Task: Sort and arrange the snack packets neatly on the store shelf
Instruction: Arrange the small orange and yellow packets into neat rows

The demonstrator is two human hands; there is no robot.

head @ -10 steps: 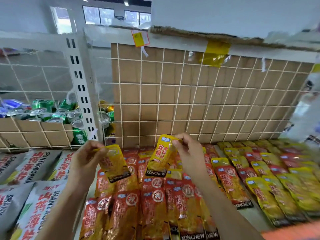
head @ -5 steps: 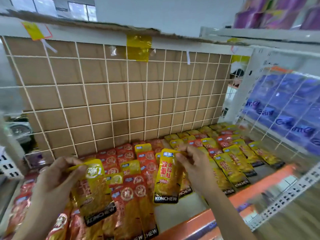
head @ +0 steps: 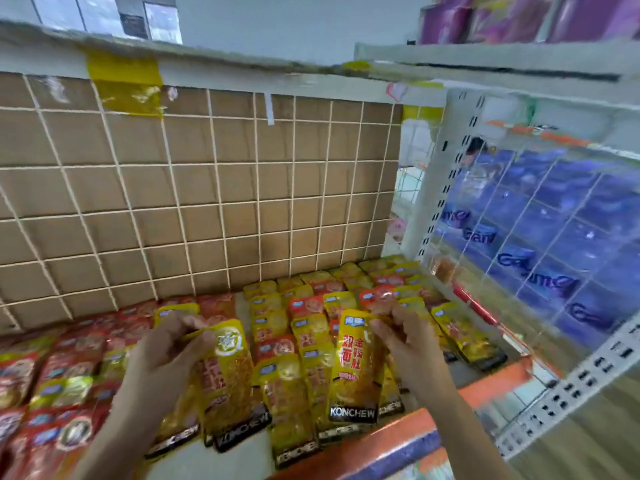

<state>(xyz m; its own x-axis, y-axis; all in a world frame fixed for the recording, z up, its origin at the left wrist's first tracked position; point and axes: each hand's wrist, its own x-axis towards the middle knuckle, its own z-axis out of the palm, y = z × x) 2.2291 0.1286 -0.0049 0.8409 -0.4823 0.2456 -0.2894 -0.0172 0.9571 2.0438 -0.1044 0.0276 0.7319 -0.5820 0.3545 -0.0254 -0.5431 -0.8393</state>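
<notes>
My left hand (head: 166,355) pinches the top of a yellow KONCHEW snack packet (head: 232,386), which hangs over the shelf's left-centre rows. My right hand (head: 398,341) pinches the top edge of a second yellow KONCHEW packet (head: 356,368) with red characters, held upright above the front rows. Beneath both lie rows of yellow packets (head: 308,327) and red packets (head: 69,368) flat on the white shelf (head: 242,455).
A wire grid backed by brown cardboard (head: 207,188) closes the back of the shelf. An orange price rail (head: 398,441) runs along the front edge. To the right, a white slotted upright (head: 429,188) and wire mesh fence off blue packs (head: 554,237).
The view has swung right and downward. Both hands keep their packets and have moved lower over the rows, the right packet now above the front yellow rows.
</notes>
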